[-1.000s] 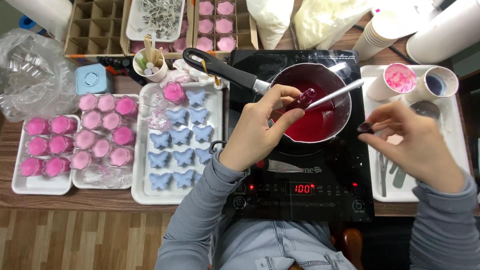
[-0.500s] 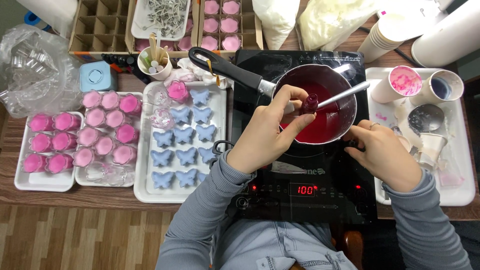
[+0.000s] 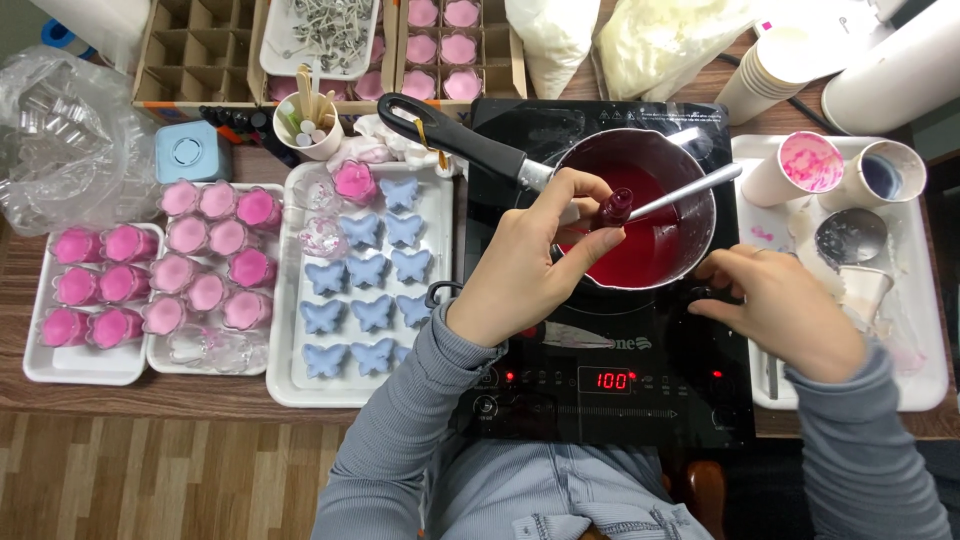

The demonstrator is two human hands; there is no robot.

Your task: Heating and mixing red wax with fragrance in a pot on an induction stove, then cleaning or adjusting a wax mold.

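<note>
With our left hand [image 3: 520,265] pinching the small dye bottle [image 3: 614,208] tipped over the saucepan [image 3: 640,215] of red liquid on the cooktop's [image 3: 600,350] back half, we squeeze gently, while our right hand [image 3: 780,305], fingers curled, rests at the cooktop's right edge.

Saucepan [image 3: 640,215] on cooktop [image 3: 600,390], centre frame; spoon [image 3: 690,190] in saucepan; butterfly tray [image 3: 290,385] left of cooktop; candle trays [image 3: 80,365] far left; cup tray [image 3: 920,370] right; boxes [image 3: 195,45] upper left.
</note>
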